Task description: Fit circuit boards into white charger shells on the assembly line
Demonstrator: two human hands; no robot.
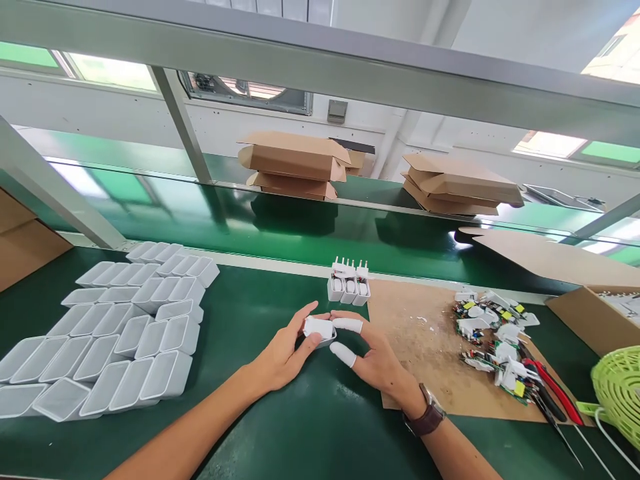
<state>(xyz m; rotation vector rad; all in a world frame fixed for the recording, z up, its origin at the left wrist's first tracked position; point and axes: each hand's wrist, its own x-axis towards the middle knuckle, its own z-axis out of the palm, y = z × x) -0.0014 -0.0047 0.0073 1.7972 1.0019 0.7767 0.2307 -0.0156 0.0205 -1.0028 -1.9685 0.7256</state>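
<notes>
Between both hands, a small white plastic charger case (321, 329) with a white part set in its top is held above the green bench. My left hand (286, 351) is closed round its left side, thumb at the front and fingers behind. On its right end rest the fingers of my right hand (377, 357), with white finger covers on the thumb and forefinger; these two grip at the edge of the case. Just behind the hands stand several white cases with plug pins (349, 283) pointing up. What lies inside the held case is hidden.
Rows of open white cases (135, 327) cover the left bench. At right, a brown board (415, 353) carries circuit boards with white parts (495, 333), beside red-handled pliers (555, 390), a green basket fan (617, 383) and a carton (575, 317). Flattened cartons (295, 160) lie behind.
</notes>
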